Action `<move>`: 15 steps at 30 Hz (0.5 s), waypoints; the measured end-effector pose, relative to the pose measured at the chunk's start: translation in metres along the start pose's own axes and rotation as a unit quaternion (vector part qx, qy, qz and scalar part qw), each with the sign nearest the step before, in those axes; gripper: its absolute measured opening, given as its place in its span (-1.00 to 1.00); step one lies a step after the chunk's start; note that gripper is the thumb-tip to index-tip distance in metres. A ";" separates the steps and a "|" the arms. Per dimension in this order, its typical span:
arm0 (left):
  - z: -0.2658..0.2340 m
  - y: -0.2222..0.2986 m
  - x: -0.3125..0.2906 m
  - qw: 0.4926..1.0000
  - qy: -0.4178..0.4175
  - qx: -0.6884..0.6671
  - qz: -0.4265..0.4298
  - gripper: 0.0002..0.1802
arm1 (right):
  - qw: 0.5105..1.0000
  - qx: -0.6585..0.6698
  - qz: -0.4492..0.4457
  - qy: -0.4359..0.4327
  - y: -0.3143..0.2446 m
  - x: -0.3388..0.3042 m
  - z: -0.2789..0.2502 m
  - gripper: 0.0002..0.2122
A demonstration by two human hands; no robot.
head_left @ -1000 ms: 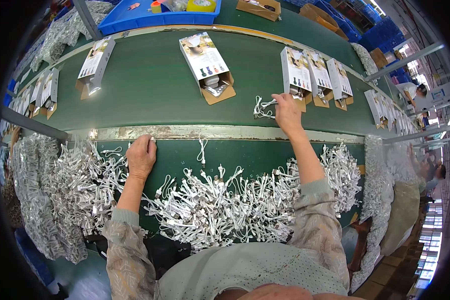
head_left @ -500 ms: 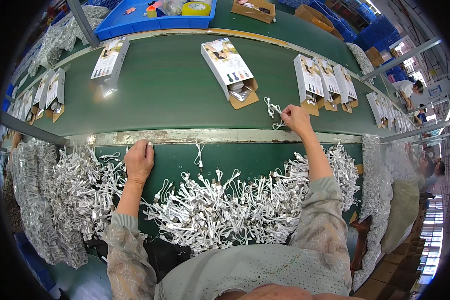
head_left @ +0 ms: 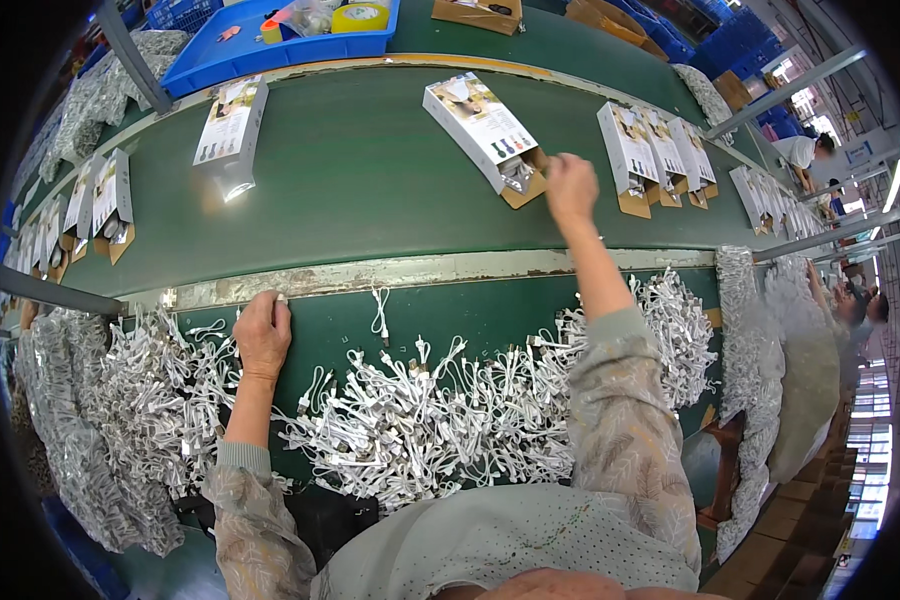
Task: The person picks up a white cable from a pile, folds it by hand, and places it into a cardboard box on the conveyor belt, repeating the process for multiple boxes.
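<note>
My right hand [head_left: 570,186] reaches out over the green conveyor belt [head_left: 370,190], with its fingers closed at the open brown end of a white printed box [head_left: 480,122]. It holds a small white cable, mostly hidden between my fingers and the box's tray. My left hand [head_left: 263,335] lies flat and holds nothing, palm down on the green bench just below the worn metal strip [head_left: 440,270]. A thick heap of white coiled cables [head_left: 420,420] spreads across the bench between my forearms.
More open boxes [head_left: 655,150] ride the belt to the right, and others [head_left: 228,125] to the left. A blue tray [head_left: 280,40] with a yellow tape roll sits beyond the belt. Bagged cables [head_left: 80,420] pile up at the left. Another person [head_left: 805,150] works far right.
The belt has carried the boxes to the right. My right hand has gone from the belt, where it held the white cable, up to the open end of the box. My left hand stayed put.
</note>
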State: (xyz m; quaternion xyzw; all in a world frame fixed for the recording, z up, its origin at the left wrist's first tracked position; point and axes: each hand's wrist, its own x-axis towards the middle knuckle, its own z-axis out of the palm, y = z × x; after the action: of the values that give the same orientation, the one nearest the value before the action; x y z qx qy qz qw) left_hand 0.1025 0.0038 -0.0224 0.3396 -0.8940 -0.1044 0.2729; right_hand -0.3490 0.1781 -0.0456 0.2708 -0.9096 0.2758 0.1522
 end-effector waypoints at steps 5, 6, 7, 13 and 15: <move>0.003 0.002 0.003 1.000 -0.003 0.008 0.009 -0.91 | 0.966 -0.146 0.207 -0.052 0.093 -0.019 -0.038 -0.51; 0.002 0.001 0.002 1.000 -0.002 0.010 0.009 -0.91 | 0.958 -0.123 0.227 -0.127 0.092 -0.027 -0.037 -0.47; 0.002 0.000 0.002 1.000 0.001 0.011 0.009 -0.91 | 0.943 -0.098 0.245 -0.201 0.091 -0.034 -0.037 -0.44; 0.003 0.001 0.001 1.000 0.008 0.011 0.008 -0.90 | 0.990 -0.058 0.066 -0.114 0.065 -0.059 -0.021 -0.72; 0.002 0.001 0.000 1.000 0.011 0.011 0.013 -0.90 | 0.984 0.043 0.082 -0.153 0.046 -0.065 -0.019 -0.76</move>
State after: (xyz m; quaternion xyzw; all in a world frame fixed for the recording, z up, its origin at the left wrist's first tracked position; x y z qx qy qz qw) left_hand 0.1010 0.0042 -0.0233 0.3317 -0.8967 -0.0870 0.2798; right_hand -0.3208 0.2482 -0.0775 0.2411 -0.9286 0.2811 -0.0239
